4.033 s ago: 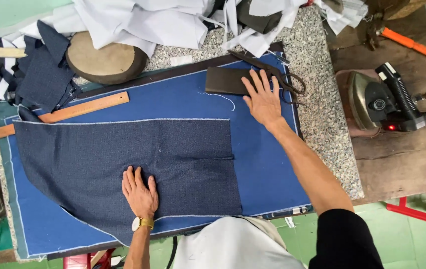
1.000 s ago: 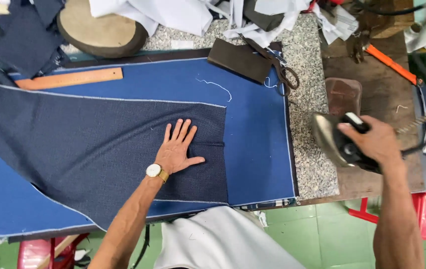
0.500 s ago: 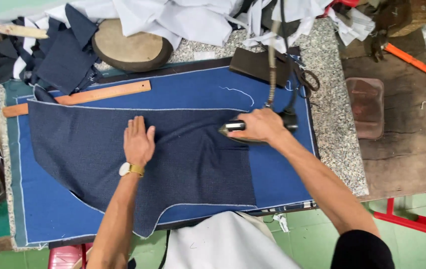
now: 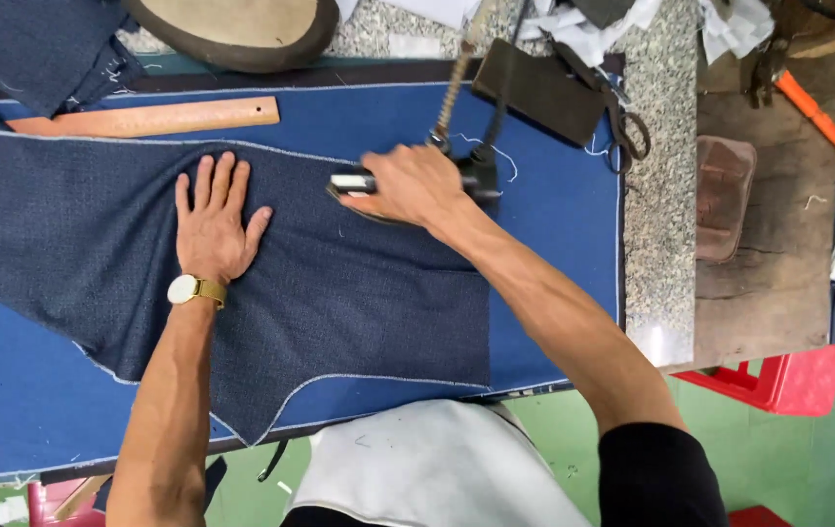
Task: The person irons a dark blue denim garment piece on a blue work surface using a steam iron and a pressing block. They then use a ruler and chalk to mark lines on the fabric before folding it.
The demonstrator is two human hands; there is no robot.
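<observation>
A dark navy piece of cloth [image 4: 339,293] lies spread on a bright blue ironing pad [image 4: 544,215]. My left hand [image 4: 213,220] rests flat on the cloth, fingers apart, a gold watch on its wrist. My right hand [image 4: 413,185] grips the handle of a clothes iron [image 4: 359,185] that sits on the cloth's upper edge, its nose pointing left toward my left hand. The iron's braided cord [image 4: 452,83] runs up and away from it.
A wooden ruler [image 4: 149,117] lies along the pad's far side, with an oval wooden block [image 4: 232,29] behind it. A dark flat pad [image 4: 539,93] and scissors [image 4: 627,122] sit at the upper right. The brown iron rest [image 4: 725,195] stands on the wooden bench to the right.
My right hand lifted the iron from its rest, brought it onto the cloth and has slid it left. My left hand has moved left along the cloth.
</observation>
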